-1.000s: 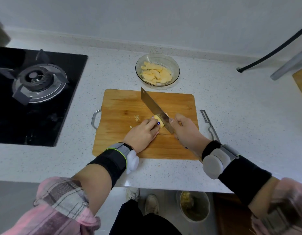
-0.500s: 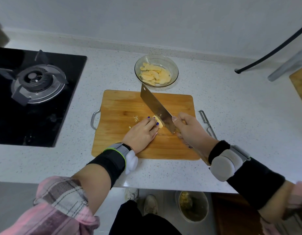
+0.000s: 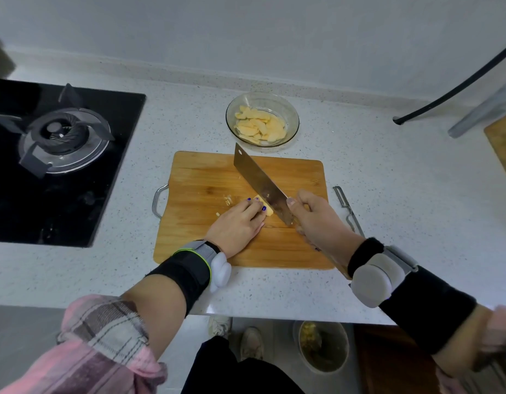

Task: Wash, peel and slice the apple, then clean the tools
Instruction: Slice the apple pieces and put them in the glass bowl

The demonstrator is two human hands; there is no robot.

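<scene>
The last apple piece (image 3: 263, 206) is pinned to the cutting board (image 3: 200, 177) by the curled left hand (image 3: 237, 226); the cleaver (image 3: 260, 180), gripped in the right hand (image 3: 314, 220), has been lifted since the previous stroke, so slicing is judged nearly finished, with earlier slices in the glass bowl (image 3: 291, 115)

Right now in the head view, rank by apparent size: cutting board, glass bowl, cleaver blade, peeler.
1. Cutting board, clearly largest.
2. Glass bowl.
3. Cleaver blade, longer than the bowl but narrower; close call.
4. Peeler, thinnest.
</scene>
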